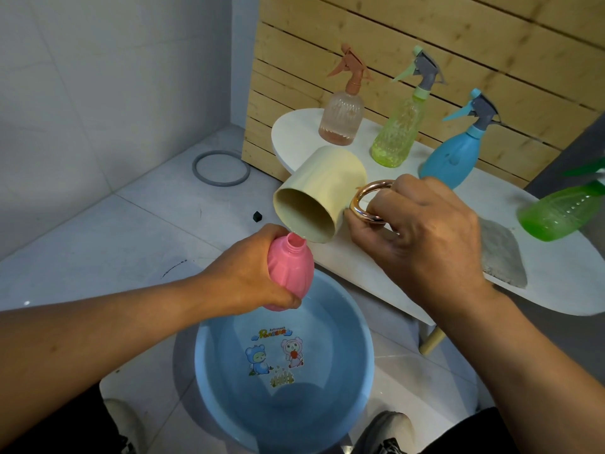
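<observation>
Obs.: pour set-up over the blue basin [343, 317], which sat on the floor and held water.

Left hand [248, 283] was wrapped round the body of the pink bottle [289, 273], fingers curled under its base, neck left free. The bottle was capless and hung above the basin's far rim. Its long axis was tilted, with the neck pointing up and slightly right.

Right hand [425, 237] gripped the cream mug [320, 188] by its rose-gold ring handle [363, 199], fingers curled through and round the ring. The mug was tipped well over. Its axis ran from the base at upper right down to the open mouth at lower left.

Key relation: the mug's lowest lip sat directly above the bottle mouth, touching or just short of it (a thin run of water may have been there; could not tell for certain). The bottle therefore lay down and to the left of the right hand, across the edge of the white table [376, 267].

Judgement: the opening is narrow, so the lip must stay centred over the neck. Any spill would fall into the basin.
</observation>
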`<state>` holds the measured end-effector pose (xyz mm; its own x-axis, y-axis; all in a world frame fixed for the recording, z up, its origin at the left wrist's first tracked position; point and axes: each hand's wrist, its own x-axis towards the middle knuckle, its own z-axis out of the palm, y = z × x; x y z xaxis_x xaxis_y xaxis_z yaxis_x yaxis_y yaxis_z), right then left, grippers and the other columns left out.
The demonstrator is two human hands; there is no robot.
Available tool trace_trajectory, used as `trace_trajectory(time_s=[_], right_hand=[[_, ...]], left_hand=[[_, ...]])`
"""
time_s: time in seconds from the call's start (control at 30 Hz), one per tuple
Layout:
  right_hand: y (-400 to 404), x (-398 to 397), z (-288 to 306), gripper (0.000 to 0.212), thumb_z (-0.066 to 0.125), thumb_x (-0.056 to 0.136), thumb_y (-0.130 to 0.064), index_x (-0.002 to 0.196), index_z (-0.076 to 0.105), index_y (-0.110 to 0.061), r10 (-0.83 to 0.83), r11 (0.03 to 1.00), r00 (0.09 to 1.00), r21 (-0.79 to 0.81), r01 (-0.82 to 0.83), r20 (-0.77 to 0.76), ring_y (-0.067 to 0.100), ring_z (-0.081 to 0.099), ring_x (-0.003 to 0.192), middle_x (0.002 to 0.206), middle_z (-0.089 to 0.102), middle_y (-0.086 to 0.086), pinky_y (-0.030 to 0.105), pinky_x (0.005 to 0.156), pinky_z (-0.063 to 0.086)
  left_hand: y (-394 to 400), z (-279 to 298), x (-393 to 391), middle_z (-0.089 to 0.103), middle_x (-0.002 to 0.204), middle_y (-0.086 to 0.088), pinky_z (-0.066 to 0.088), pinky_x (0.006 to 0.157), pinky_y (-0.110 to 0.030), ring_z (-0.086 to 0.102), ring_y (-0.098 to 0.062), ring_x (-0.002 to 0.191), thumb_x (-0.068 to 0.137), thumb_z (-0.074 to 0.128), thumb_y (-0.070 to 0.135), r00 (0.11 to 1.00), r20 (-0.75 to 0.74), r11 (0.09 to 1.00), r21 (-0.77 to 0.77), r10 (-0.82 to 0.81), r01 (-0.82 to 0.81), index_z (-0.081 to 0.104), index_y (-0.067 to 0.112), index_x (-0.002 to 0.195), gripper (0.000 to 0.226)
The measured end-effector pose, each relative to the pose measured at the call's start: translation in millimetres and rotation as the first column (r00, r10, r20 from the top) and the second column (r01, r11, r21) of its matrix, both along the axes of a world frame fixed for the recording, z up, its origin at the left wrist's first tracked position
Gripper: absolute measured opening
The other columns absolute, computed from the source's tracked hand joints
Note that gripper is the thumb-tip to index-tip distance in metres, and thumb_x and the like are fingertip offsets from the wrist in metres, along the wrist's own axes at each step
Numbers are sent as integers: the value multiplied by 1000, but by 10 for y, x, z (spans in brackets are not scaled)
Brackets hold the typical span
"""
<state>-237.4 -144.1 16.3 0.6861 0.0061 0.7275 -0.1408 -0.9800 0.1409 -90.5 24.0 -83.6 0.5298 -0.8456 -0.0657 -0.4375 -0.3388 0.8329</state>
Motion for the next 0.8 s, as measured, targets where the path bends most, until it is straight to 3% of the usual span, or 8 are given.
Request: trace_trajectory(time_s=[0.4, 0.5, 0.57, 0.63, 0.7, 0.8], right_hand=[[9, 4, 29, 35, 59, 100, -38, 74, 62, -14, 41, 996, 999, -81, -42, -13, 22, 43, 64, 71, 52, 4, 32, 51, 33], [26, 15, -5, 32, 64, 96, -39, 73, 62, -18, 17, 998, 1000, 65, -16, -13, 20, 45, 65, 70, 53, 0, 31, 55, 30], [43, 25, -19, 32, 67, 91, -40, 68, 59, -21, -10, 964, 1000, 266, 15, -23, 15, 43, 63, 66, 50, -5, 31, 55, 29], [54, 33, -20, 37, 69, 90, -41, 64, 54, -21, -16, 833, 999, 551, 41, -49, 11, 41, 57, 59, 45, -9, 28, 53, 30], [38, 47, -44, 40, 71, 91, -42, 65, 56, -15, -18, 614, 998, 787, 57, -58, 9, 37, 51, 51, 42, -10, 22, 48, 30], [-51, 120, -140, 48, 69, 92, -44, 69, 56, -5, -44, 364, 994, 925, 105, -96, 5, 32, 47, 52, 38, -8, 17, 44, 28]], left_hand=[[-8, -5, 10, 52, 115, 24, 55, 69, -19, 57, -6, 102, 54, 99, 36, 1000, 10, 1000, -8, 3, -3, 35, 47, 128, 97], [-6, -3, 10, 54, 118, 22, 59, 73, -24, 59, -8, 105, 54, 99, 38, 1000, 2, 999, -34, -6, 6, 38, 45, 131, 98], [-6, 10, 7, 54, 120, 22, 61, 74, -27, 60, -8, 106, 54, 99, 37, 1000, -8, 999, -51, 0, 0, 38, 45, 132, 100], [-4, 24, 0, 54, 119, 22, 62, 73, -28, 60, -8, 105, 55, 99, 36, 1000, -23, 998, -63, 10, -11, 38, 45, 132, 99], [8, 48, -3, 53, 117, 24, 59, 68, -22, 59, -7, 103, 56, 99, 33, 999, -46, 998, -64, 27, -30, 37, 46, 130, 97], [19, 64, 7, 51, 116, 25, 54, 63, -17, 57, -7, 102, 57, 98, 29, 995, -87, 995, -83, 43, -50, 37, 46, 124, 92]])
